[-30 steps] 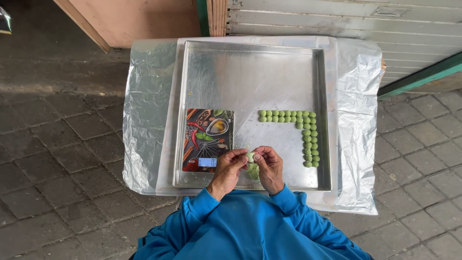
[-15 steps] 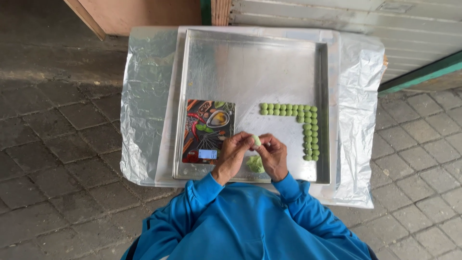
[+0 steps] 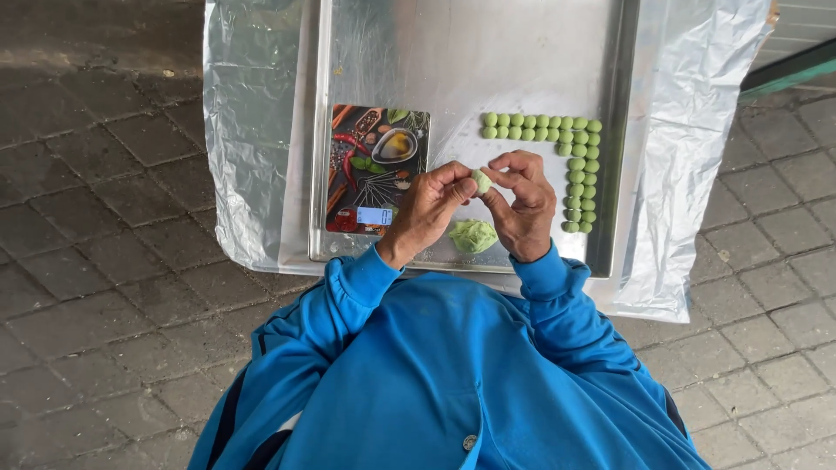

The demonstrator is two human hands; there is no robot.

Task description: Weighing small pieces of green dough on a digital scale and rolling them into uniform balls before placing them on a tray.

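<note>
The left hand (image 3: pixel 428 209) and the right hand (image 3: pixel 525 202) meet over the near edge of a big metal tray (image 3: pixel 614 174). Both hands pinch one small green ball (image 3: pixel 481 181) between their fingertips. The fingers are curled in close, so each hand is narrow and holding the ball. The ball is up in the air, above the tray, not lying on it.

Right under the hands sits a bigger green lump (image 3: pixel 473 236). It lies on the tray close to the near edge, between the two wrists.

More green balls (image 3: pixel 570 148) lie on the tray in neat rows. One double row runs across, past the hands, and then turns down along the right edge of the tray. They touch each other, side by side. The right hand is just beside the rows.

A small flat scale (image 3: pixel 376 170) with a picture of food on top lies in the near left part of the tray. The left hand is just beside it.

Shiny foil (image 3: pixel 248 130) lies under the tray and sticks out on the left and right. The person wears blue sleeves (image 3: pixel 357 283). The ground (image 3: pixel 96 218) is grey stone.
</note>
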